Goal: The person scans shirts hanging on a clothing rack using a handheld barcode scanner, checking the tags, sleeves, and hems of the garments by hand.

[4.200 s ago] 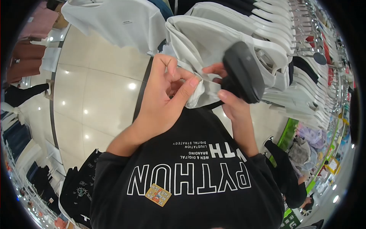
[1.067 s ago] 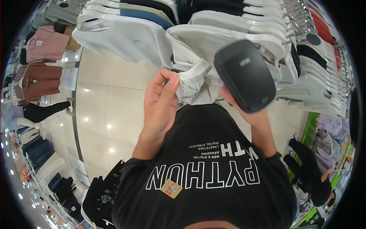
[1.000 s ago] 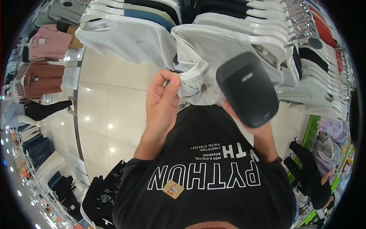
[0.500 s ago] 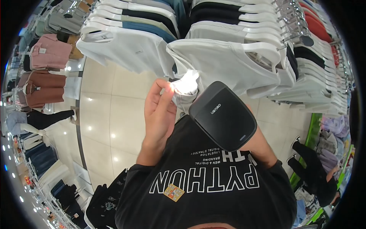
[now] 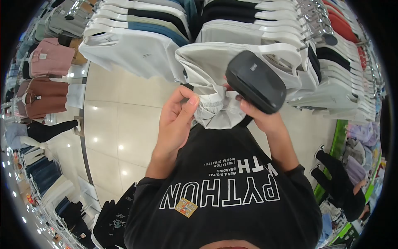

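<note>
A light grey shirt (image 5: pixel 222 114) hangs from the front of the rack, its lower part gathered up toward me. My left hand (image 5: pixel 178 114) is closed, pinching the bunched cloth between thumb and fingers at its left side. My right hand (image 5: pixel 265 118) grips a black barcode scanner (image 5: pixel 257 81) with a printed brand mark, tilted over the right part of the shirt. Most of the right fingers are hidden behind the scanner, and its underside is out of sight. Some of the gathered cloth lies close to the right thumb.
White hangers (image 5: pixel 282 52) carry several shirts on the rack ahead, beside a white shirt (image 5: pixel 132 52). Pink (image 5: pixel 52 58) and brown tops hang at the left. A person in black (image 5: pixel 342 186) is at the right, near a green-edged shelf (image 5: pixel 338 137). Tiled floor (image 5: pixel 107 133) shows below.
The scanner has moved up and away from me, uncovering my right hand. The bright light on the cloth is gone. More gathered cloth shows between my hands.
</note>
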Demonstrator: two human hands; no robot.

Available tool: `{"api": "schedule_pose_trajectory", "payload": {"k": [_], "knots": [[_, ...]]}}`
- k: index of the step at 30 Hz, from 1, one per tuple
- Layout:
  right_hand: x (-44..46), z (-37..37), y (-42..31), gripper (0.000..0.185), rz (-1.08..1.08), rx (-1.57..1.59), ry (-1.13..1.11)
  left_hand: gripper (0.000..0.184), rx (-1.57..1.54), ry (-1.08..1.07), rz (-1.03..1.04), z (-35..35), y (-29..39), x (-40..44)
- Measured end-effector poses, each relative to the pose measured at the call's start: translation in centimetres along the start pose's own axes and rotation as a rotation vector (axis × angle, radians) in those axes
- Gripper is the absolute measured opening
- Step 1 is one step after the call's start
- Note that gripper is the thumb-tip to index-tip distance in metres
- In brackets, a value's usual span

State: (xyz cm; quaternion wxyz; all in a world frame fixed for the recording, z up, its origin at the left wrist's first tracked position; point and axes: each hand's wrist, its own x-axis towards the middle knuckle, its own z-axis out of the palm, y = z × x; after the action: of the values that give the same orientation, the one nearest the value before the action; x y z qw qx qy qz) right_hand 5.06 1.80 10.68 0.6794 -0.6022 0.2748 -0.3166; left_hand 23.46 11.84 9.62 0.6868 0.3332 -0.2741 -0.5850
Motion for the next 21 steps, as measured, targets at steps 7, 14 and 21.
{"api": "schedule_pose_trajectory", "payload": {"k": [7,14,21], "knots": [[1.4,-0.3,0.7,0.031,0.010,0.065,-0.088,0.011,0.001,-0.006,-0.096,1.1,-0.3,0.4],[1.6,-0.1,1.4,0.041,0.001,0.070,-0.089,0.012,-0.040,0.016,-0.136,1.2,-0.3,0.5],[1.7,0.3,0.0,0.046,0.153,0.356,-0.003,0.012,-0.057,0.016,-0.141,1.5,-0.4,0.6]]}}
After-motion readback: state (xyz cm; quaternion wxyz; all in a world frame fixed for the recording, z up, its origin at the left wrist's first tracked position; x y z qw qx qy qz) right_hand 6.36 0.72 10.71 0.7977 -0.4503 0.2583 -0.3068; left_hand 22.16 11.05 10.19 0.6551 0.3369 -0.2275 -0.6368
